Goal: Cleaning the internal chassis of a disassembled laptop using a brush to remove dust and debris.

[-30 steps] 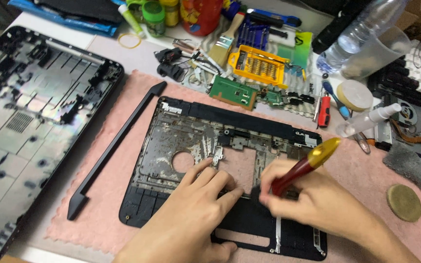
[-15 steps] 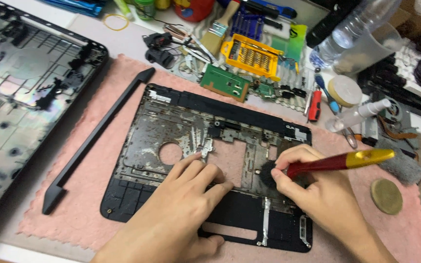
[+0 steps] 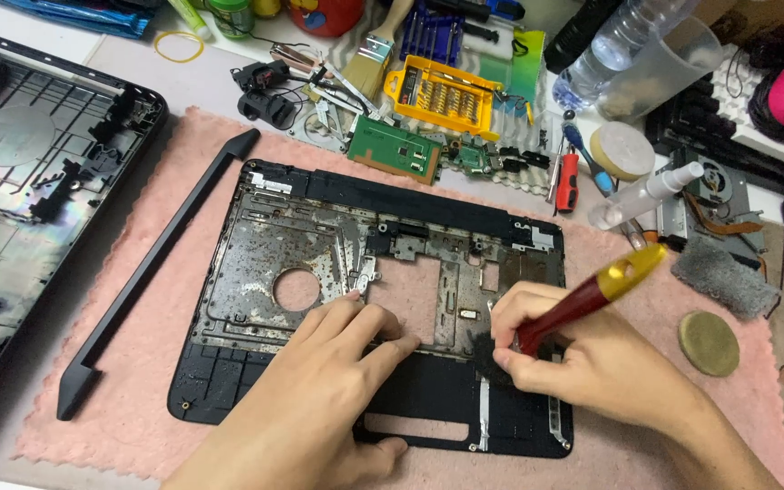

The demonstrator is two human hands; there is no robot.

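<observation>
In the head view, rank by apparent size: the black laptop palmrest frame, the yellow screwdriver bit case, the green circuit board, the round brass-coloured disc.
1. Black laptop palmrest frame
2. Yellow screwdriver bit case
3. Green circuit board, close to the case, so their order is unsure
4. Round brass-coloured disc

Head view, steeply down, near workbench (image 3: pixel 65 54)

My right hand (image 3: pixel 583 363) hides the red-handled screwdriver's (image 3: pixel 592 299) tip; the grey plastic laptop base (image 3: pixel 20 200) runs off the left edge.
</observation>
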